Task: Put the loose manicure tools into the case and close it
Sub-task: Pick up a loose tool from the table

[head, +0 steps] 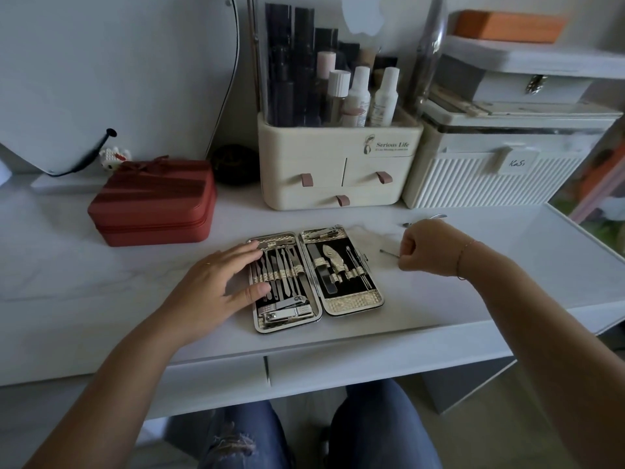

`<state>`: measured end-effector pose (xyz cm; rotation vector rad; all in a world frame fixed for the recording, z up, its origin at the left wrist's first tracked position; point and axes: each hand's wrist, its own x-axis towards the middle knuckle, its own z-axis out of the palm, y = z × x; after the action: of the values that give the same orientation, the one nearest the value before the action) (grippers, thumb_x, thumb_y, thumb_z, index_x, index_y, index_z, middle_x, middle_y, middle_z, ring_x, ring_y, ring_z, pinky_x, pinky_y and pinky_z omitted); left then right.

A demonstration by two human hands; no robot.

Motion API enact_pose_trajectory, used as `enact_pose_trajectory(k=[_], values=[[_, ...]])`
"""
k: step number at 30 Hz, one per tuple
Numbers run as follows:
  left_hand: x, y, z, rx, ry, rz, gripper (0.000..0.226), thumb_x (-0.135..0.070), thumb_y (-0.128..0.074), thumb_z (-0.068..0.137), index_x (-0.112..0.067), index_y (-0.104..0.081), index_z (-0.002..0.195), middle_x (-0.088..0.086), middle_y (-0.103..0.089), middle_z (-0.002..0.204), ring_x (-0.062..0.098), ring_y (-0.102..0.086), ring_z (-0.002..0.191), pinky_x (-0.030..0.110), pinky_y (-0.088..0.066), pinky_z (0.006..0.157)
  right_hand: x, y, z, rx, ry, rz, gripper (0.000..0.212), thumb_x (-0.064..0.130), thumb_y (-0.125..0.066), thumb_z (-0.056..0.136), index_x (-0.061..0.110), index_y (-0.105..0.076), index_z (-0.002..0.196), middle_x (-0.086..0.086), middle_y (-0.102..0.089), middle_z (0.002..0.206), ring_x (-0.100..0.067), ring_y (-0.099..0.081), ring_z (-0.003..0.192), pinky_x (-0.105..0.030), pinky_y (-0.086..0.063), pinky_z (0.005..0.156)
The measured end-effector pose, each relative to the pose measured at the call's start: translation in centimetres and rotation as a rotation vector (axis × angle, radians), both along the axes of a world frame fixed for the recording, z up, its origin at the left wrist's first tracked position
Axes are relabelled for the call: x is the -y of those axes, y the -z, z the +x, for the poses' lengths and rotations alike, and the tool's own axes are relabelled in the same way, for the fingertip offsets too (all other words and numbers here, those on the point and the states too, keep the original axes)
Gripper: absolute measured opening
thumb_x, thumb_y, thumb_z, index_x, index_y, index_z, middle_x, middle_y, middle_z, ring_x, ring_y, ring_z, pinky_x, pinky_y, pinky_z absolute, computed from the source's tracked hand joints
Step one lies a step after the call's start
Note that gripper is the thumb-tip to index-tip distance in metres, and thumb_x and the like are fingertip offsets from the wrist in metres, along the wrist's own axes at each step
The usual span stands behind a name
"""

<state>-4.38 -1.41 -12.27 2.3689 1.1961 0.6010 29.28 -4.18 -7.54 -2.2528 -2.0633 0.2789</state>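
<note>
The open case (pixel 351 301) lies flat on the table (pixel 101 282), close to its near edge, with bare surface to its left and right. A red box (pixel 152 204) and a cream organizer (pixel 338 174) stand farther back. The left hand (pixel 216 282) rests on the case's left half, its grip spread flat. Right of the case, the right hand (pixel 427 247) is curled, its grip pinching a thin tool (pixel 389 253). Another loose tool (pixel 436 217) lies just beyond it.
</note>
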Motion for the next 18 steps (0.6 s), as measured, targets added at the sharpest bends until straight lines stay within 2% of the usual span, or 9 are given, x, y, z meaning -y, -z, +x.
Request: enact_pose_trajectory(k=[2,6,8,10,14,18], values=[[0.07,-0.09,0.02,0.003,-0.001,-0.005,0.07,-0.062,-0.047,0.078,-0.029,-0.041,0.14,-0.018,-0.028,0.15,0.001,-0.023,0.139,0.03,-0.015,0.117,0.07,-0.02,-0.35,0.013,-0.003,-0.002,0.016,0.019,-0.063,0.072,0.011,-0.062,0.059,-0.005,-0.062,0.058,-0.016,-0.056,0.06,-0.032,-0.052,0.065],[0.06,-0.17,0.05,0.007,0.001,-0.006,0.068,-0.058,-0.048,0.08,-0.027,-0.042,0.139,-0.017,-0.029,0.15,-0.001,-0.023,0.138,0.028,-0.014,0.117,0.29,0.08,-0.1,0.009,0.005,0.049,0.021,0.019,-0.063,0.071,-0.001,-0.065,0.068,-0.015,-0.061,0.062,-0.02,-0.053,0.059,-0.038,-0.054,0.071],[0.05,-0.14,0.03,0.007,0.0,-0.006,0.067,-0.057,-0.049,0.08,-0.027,-0.042,0.139,-0.017,-0.029,0.15,-0.001,-0.023,0.138,0.027,-0.014,0.117,0.38,0.16,-0.03,0.01,-0.004,0.073,0.02,0.018,-0.063,0.071,-0.002,-0.065,0.07,-0.015,-0.063,0.064,-0.023,-0.054,0.06,-0.04,-0.056,0.072],[0.06,-0.12,-0.01,0.007,0.0,-0.005,0.067,-0.057,-0.049,0.08,-0.027,-0.042,0.139,-0.017,-0.029,0.15,-0.001,-0.023,0.138,0.026,-0.014,0.116,0.53,0.26,-0.24,0.011,-0.022,0.084,0.015,0.017,-0.063,0.071,0.002,-0.064,0.069,-0.01,-0.065,0.065,-0.023,-0.06,0.064,-0.035,-0.056,0.069],[0.06,-0.09,-0.01,0.005,-0.001,-0.003,0.066,-0.057,-0.05,0.081,-0.027,-0.042,0.139,-0.017,-0.029,0.15,-0.001,-0.023,0.138,0.024,-0.014,0.115,0.39,0.29,-0.49,0.048,-0.046,0.113,0.009,0.017,-0.062,0.073,0.011,-0.059,0.066,0.003,-0.056,0.061,-0.013,-0.053,0.061,-0.024,-0.048,0.062],[0.0,-0.01,-0.06,-0.002,-0.003,-0.009,0.067,-0.058,-0.049,0.081,-0.029,-0.041,0.14,-0.018,-0.028,0.151,-0.001,-0.023,0.138,0.026,-0.015,0.115,-0.11,0.18,-0.4,-0.058,-0.042,0.18,0.007,0.016,-0.064,0.074,0.012,-0.06,0.071,0.007,-0.054,0.064,-0.007,-0.049,0.06,-0.02,-0.044,0.06]])
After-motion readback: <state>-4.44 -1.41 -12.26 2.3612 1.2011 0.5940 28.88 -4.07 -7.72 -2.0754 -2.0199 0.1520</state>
